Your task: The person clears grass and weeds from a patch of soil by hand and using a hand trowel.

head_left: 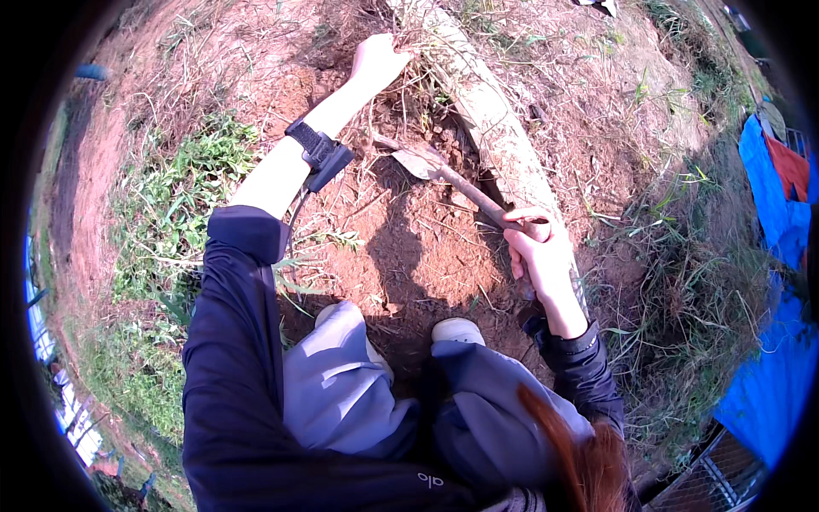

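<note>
My left hand (380, 65) reaches out ahead and is closed on a clump of dry weeds (420, 44) beside a pale beam (496, 111). A black device is strapped round that wrist. Nearer to me, my right hand (541, 256) is wrapped round the wooden handle of a hand hoe (473, 193). The hoe slants away to the left, with its worn metal head (415, 162) low over loose reddish soil (375, 218), below my left hand. Whether the head touches the soil I cannot tell.
The beam runs lengthwise along the ground to the right of the soil. Green weeds (200, 175) grow at the left. Cut grass (674, 299) lies at the right, before a blue tarp (772, 358). My shoes (457, 330) stand on the soil close below the hoe.
</note>
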A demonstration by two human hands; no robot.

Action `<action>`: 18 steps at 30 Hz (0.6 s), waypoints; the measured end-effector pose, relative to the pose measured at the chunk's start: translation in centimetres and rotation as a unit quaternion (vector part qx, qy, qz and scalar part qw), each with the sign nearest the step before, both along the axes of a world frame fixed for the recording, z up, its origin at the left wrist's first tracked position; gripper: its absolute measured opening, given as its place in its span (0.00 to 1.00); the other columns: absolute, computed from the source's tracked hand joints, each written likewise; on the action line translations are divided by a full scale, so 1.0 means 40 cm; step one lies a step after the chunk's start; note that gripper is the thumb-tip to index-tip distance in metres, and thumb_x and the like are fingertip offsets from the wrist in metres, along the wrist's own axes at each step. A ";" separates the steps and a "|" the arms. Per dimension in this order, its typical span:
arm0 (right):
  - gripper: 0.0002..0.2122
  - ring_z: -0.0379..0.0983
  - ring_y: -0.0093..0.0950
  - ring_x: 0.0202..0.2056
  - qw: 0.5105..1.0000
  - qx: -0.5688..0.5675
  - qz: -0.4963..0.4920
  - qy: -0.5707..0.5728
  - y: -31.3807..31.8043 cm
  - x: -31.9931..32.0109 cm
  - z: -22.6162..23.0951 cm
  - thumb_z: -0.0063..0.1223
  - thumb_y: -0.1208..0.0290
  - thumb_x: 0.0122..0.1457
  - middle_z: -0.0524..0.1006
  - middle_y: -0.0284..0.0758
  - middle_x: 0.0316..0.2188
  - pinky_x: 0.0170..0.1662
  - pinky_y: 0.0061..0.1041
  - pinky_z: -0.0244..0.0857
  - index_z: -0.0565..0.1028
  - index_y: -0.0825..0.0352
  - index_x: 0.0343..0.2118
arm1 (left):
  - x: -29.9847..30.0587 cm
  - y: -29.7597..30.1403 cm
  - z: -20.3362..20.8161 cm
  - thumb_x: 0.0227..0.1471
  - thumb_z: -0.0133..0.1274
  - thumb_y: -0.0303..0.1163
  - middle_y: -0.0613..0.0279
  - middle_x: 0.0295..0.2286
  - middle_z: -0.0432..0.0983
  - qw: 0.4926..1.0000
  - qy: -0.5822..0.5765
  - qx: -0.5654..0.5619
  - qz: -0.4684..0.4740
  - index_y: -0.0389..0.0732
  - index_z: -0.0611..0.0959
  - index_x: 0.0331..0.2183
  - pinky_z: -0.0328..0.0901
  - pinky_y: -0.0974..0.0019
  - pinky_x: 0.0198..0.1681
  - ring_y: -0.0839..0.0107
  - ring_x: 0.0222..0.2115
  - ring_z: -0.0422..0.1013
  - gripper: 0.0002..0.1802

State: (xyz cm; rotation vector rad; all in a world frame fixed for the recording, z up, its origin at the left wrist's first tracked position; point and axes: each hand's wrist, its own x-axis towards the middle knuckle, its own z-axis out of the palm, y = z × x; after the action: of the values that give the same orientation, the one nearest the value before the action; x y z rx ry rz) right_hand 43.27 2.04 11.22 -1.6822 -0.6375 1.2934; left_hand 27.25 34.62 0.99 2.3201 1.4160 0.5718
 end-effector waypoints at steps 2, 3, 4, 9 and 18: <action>0.06 0.58 0.15 0.08 0.997 -0.005 -0.038 0.065 -0.022 0.035 -0.032 0.49 0.81 0.49 0.65 0.27 0.10 0.10 0.14 0.49 0.72 0.68 0.32 | 0.018 -0.020 0.010 0.42 0.55 0.46 0.55 0.18 0.75 0.998 -0.036 -0.060 0.002 0.35 0.79 0.27 0.66 0.63 0.32 0.61 0.26 0.74 0.21; 0.07 0.57 0.15 0.08 0.995 -0.035 -0.061 0.069 -0.027 0.062 -0.039 0.49 0.81 0.49 0.65 0.27 0.11 0.11 0.14 0.50 0.72 0.67 0.32 | 0.028 -0.004 -0.005 0.42 0.54 0.43 0.56 0.18 0.75 0.999 0.005 -0.040 0.010 0.36 0.79 0.27 0.66 0.63 0.31 0.63 0.25 0.74 0.18; 0.07 0.57 0.15 0.08 0.995 -0.041 -0.060 0.070 -0.036 0.075 -0.041 0.49 0.82 0.49 0.65 0.28 0.11 0.11 0.14 0.50 0.72 0.67 0.32 | 0.027 -0.001 -0.005 0.42 0.54 0.43 0.56 0.17 0.75 0.999 0.021 -0.048 0.002 0.37 0.80 0.27 0.66 0.63 0.31 0.64 0.25 0.74 0.17; 0.08 0.57 0.14 0.09 0.999 -0.050 0.001 -0.005 -0.055 0.068 0.065 0.50 0.83 0.47 0.66 0.28 0.11 0.12 0.14 0.49 0.72 0.68 0.32 | -0.078 0.043 -0.050 0.41 0.54 0.43 0.56 0.18 0.76 0.994 0.055 -0.091 0.000 0.39 0.81 0.26 0.66 0.64 0.29 0.65 0.22 0.74 0.16; 0.07 0.57 0.15 0.08 0.996 -0.078 -0.021 0.034 0.010 0.126 0.005 0.50 0.81 0.46 0.65 0.29 0.10 0.10 0.15 0.49 0.72 0.70 0.31 | -0.069 -0.012 -0.011 0.40 0.56 0.50 0.48 0.18 0.74 0.999 0.020 -0.040 -0.014 0.31 0.79 0.23 0.67 0.60 0.31 0.57 0.24 0.73 0.26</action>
State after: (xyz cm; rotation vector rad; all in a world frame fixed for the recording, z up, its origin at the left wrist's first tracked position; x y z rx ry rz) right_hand 48.29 2.42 11.42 -1.7600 -0.4690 1.3937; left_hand 24.51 34.15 0.56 2.2964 1.3955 0.4561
